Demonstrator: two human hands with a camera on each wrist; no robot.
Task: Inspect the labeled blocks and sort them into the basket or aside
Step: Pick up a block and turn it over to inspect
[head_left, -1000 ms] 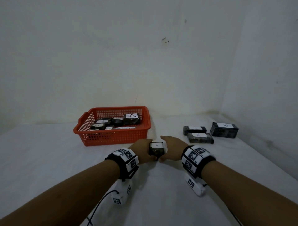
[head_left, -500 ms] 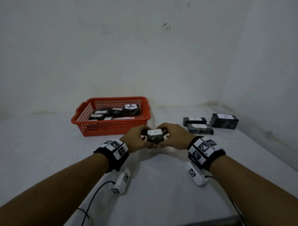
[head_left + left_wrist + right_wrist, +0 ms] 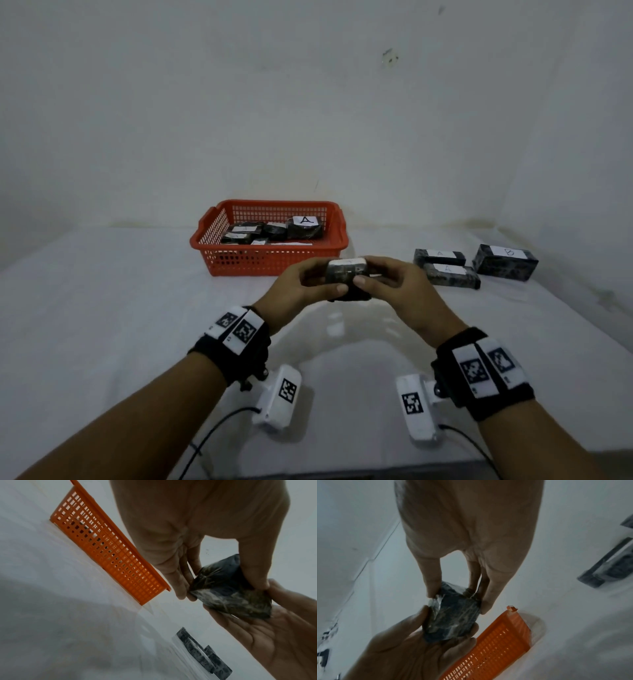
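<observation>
A dark marbled block (image 3: 346, 277) with a white label on its top face is held above the white table, just in front of the orange basket (image 3: 219, 255). My left hand (image 3: 305, 284) pinches its left end between thumb and fingers. My right hand (image 3: 390, 284) pinches the right end the same way. In the left wrist view the block (image 3: 228, 596) shows its dark wrapped sides, with the left hand (image 3: 214, 581) above and the right palm below. The right wrist view shows the block (image 3: 452, 615) between both hands, my right hand (image 3: 455, 595) above it. The label's letter is blurred.
The basket holds several dark labelled blocks, one marked A (image 3: 305, 226). Three blocks lie on the table at the right: two marked A (image 3: 440, 257) (image 3: 448, 274) and a larger one marked B (image 3: 505, 262). White walls close the back and right.
Both hands have lifted the block off the table and brought it up toward the camera. Its labelled face has tipped away, so the near dark side faces me.
</observation>
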